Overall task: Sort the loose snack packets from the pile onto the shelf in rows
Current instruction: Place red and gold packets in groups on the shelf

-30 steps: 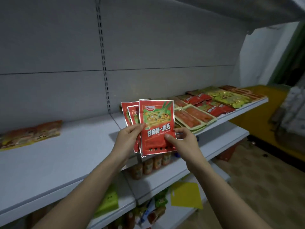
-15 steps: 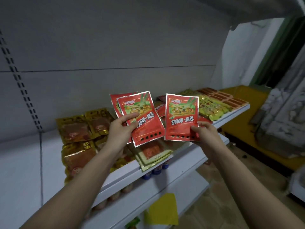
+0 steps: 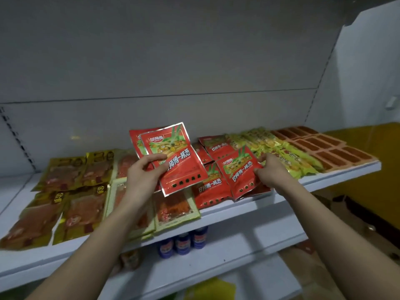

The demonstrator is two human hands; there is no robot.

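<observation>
My left hand (image 3: 141, 172) grips a small stack of red snack packets (image 3: 173, 156), held upright above the white shelf (image 3: 238, 207). My right hand (image 3: 270, 172) pinches the right edge of a single red packet (image 3: 240, 174) and lowers it onto the row of matching red packets (image 3: 211, 187) lying on the shelf. More red packets (image 3: 216, 146) lie behind that row. The packet under my right hand tilts and overlaps its neighbours.
Gold packets (image 3: 65, 191) lie at the shelf's left, green-bordered packets (image 3: 175, 211) in front of my left arm. Yellow-green packets (image 3: 281, 152) and brown bar packs (image 3: 331, 148) fill the right end. Blue-capped bottles (image 3: 184, 242) stand on the lower shelf (image 3: 249, 254).
The view swung right along the shelf. My right hand took one red packet off the stack and brought it down onto the red row; my left hand keeps the others raised.
</observation>
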